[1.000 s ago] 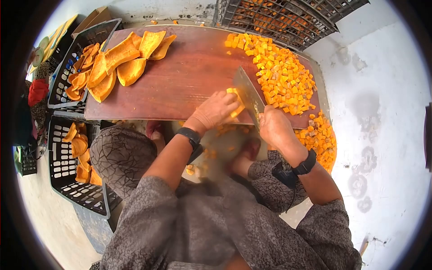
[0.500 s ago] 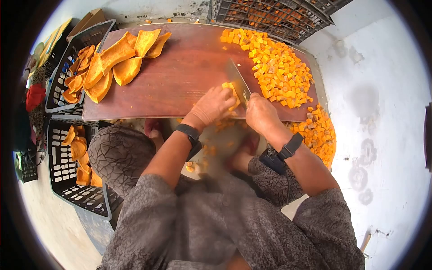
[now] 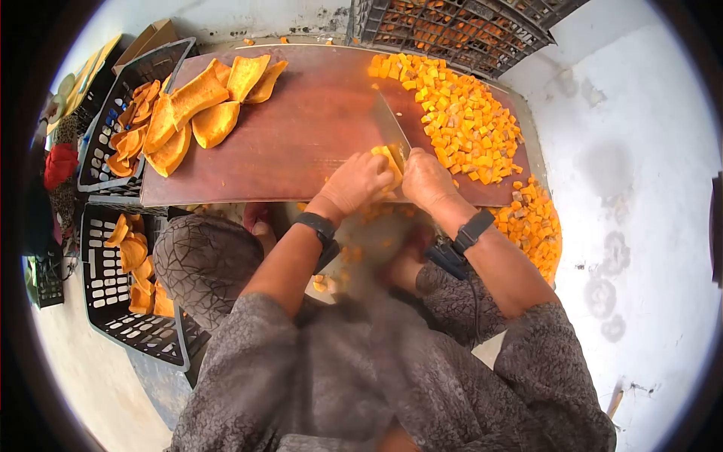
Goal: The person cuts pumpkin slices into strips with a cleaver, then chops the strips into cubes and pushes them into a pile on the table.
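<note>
My left hand (image 3: pixel 357 183) has its fingers wrapped on a piece of orange pumpkin (image 3: pixel 389 160) near the front edge of the reddish-brown board (image 3: pixel 301 113). In my right hand (image 3: pixel 430 181) is the handle of a broad knife (image 3: pixel 393 124), its blade standing against the right side of the pumpkin piece and pointing away from me. A spread of pumpkin cubes (image 3: pixel 467 120) covers the board's right part. Larger curved pumpkin slices (image 3: pixel 197 98) are heaped at its left end.
Two black crates (image 3: pixel 139 331) (image 3: pixel 94 151) with pumpkin slices stand at the left. More cubes (image 3: pixel 533 226) are piled below the board's right corner. Stacked dark crates (image 3: pixel 452 38) stand behind the board, and a white wall (image 3: pixel 640 188) is at the right.
My right hand and the knife have shifted slightly left, closer to my left hand. The blade now sits against the pumpkin piece. A loose cube shows just right of my right hand.
</note>
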Available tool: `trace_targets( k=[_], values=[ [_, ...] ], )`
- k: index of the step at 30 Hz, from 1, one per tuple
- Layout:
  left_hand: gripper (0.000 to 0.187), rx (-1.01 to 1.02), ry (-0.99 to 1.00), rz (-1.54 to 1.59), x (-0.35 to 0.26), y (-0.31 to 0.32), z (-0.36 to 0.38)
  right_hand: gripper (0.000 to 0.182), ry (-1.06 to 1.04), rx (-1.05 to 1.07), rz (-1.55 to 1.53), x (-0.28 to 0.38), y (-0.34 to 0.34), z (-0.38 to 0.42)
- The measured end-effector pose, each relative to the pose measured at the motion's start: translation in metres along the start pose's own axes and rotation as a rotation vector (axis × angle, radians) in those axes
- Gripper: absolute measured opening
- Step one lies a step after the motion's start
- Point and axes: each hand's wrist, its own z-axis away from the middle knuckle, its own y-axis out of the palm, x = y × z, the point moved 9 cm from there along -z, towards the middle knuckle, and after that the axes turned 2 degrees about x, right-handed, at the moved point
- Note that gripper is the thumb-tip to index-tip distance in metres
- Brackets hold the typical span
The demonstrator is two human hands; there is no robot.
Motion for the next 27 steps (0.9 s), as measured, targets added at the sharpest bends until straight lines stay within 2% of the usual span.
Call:
trace_targets(
  k=[5, 8, 10, 13, 20, 22, 27],
  values=[
    [0.026, -0.023, -0.038, 0.055, 0.003, -0.001, 0.001, 0.015, 0.044, 0.1, 0.005, -0.005, 0.0, 0.016],
    [0.026, -0.001, -0.031, 0.054, 0.003, 0.001, 0.0, 0.015, 0.072, 0.036, 0.003, -0.016, 0.017, 0.008],
    [0.026, 0.022, -0.032, 0.037, 0.005, 0.008, 0.002, 0.016, -0.003, 0.026, 0.01, -0.005, 0.014, -0.006],
    [0.027, 0.044, -0.05, 0.031, 0.006, 0.007, 0.001, 0.016, 0.015, -0.048, -0.018, -0.006, 0.007, -0.008],
    [0.026, 0.039, -0.045, 0.035, 0.002, 0.005, 0.001, 0.015, 0.008, 0.025, 0.056, -0.009, 0.017, 0.013],
    [0.026, 0.063, -0.064, 0.054, 0.005, 0.007, 0.0, 0.015, 0.001, -0.067, 0.024, -0.012, 0.017, 0.011],
    [0.027, 0.066, -0.079, 0.015, 0.013, 0.009, 0.0, 0.014, -0.048, -0.105, 0.043, 0.002, 0.008, -0.014]
  ],
)
